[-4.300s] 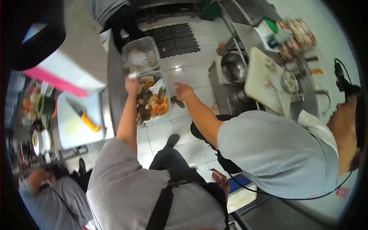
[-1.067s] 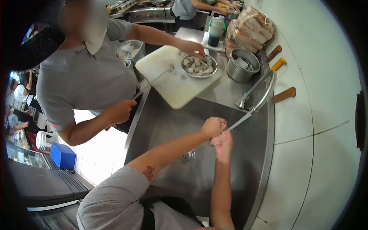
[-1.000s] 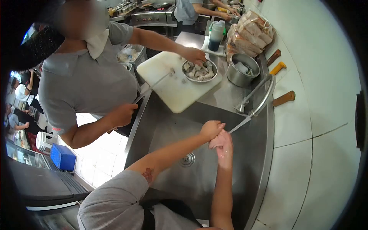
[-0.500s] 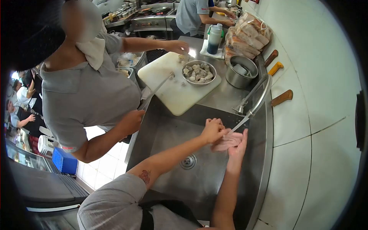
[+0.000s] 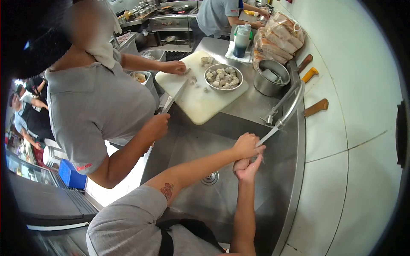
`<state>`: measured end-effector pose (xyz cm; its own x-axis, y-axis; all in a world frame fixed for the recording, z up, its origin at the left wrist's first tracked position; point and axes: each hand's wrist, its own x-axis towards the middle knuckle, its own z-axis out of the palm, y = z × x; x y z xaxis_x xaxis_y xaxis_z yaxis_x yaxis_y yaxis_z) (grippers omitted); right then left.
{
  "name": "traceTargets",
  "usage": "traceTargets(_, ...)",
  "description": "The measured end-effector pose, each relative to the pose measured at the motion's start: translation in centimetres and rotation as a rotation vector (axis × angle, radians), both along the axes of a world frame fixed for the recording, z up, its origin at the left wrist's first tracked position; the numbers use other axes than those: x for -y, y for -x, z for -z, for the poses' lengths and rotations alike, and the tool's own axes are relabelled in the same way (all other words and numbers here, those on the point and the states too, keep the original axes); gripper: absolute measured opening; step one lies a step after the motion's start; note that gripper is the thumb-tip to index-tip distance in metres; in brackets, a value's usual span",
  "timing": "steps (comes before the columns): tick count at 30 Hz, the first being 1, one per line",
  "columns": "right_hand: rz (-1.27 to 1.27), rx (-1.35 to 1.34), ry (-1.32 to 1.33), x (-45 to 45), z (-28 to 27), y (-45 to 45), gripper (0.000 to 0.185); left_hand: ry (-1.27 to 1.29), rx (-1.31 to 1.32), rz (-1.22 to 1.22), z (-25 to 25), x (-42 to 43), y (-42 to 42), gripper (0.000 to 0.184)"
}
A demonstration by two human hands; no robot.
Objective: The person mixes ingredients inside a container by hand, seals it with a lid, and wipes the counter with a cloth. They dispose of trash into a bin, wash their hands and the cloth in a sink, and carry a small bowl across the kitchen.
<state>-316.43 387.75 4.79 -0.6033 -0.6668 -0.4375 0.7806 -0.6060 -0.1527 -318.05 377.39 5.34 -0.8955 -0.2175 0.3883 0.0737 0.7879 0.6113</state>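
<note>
My left hand (image 5: 247, 146) and my right hand (image 5: 248, 169) are pressed together over the sink (image 5: 222, 143), in the stream of water (image 5: 267, 137) from the curved faucet (image 5: 292, 106). The left lies on top, its fingers bent round toward the right hand. Below it, my right hand is palm up with its fingers curled in and the thumb raised. Whether anything lies between them is hidden; only pale pink wet skin or flesh shows there.
A co-worker at left holds a knife (image 5: 175, 97) over a white cutting board (image 5: 200, 112). A bowl of shrimp (image 5: 223, 77) sits on it. Behind stand a metal pot (image 5: 271, 77), a bottle (image 5: 241, 40) and bagged bread (image 5: 279, 36). Knife handles (image 5: 316, 107) line the wall at right.
My hands have drawn closer together and the right one has shifted left and curled in. The co-worker's free hand has moved back across the board toward the knife.
</note>
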Motion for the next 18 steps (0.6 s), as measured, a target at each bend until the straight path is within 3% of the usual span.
traceTargets(2,-0.095,-0.142,-0.123,0.5,-1.9,-0.6,0.043,-0.020,-0.076,-0.121,1.5,-0.3,0.4,0.045)
traceTargets(4,-0.189,-0.334,-0.219,0.0,-1.2,-0.2,0.042,-0.464,0.023,-0.174,2.9,-0.2,0.5,0.051)
traceTargets(6,-0.175,-0.503,-0.297,-0.7,-0.2,1.2,0.038,-1.315,0.299,-0.130,4.3,0.9,0.8,0.054)
traceTargets(7,-0.119,-0.552,-0.352,-0.5,-0.9,1.3,0.035,-1.217,0.392,-0.162,5.6,1.5,0.2,0.056)
traceTargets(10,-0.054,-0.289,-0.170,-2.0,-1.6,2.5,0.035,-0.208,0.299,-0.168,4.8,0.6,-3.1,0.054)
traceTargets(12,-0.028,-0.425,-0.168,-1.6,4.4,3.7,0.030,-0.276,0.068,-0.023,1.1,-1.3,-4.5,0.042)
traceTargets(13,0.172,-0.479,-0.746,2.0,4.2,1.4,0.029,-0.321,0.006,0.067,0.2,-2.7,-4.9,0.040)
traceTargets(15,0.315,-0.580,-1.209,3.8,5.1,0.1,0.028,-0.329,-0.068,0.218,-1.3,-5.7,-5.6,0.037)
traceTargets(18,0.124,-0.763,-0.850,1.4,10.0,0.9,0.028,-0.139,-0.072,0.105,1.2,-7.5,-4.7,0.035)
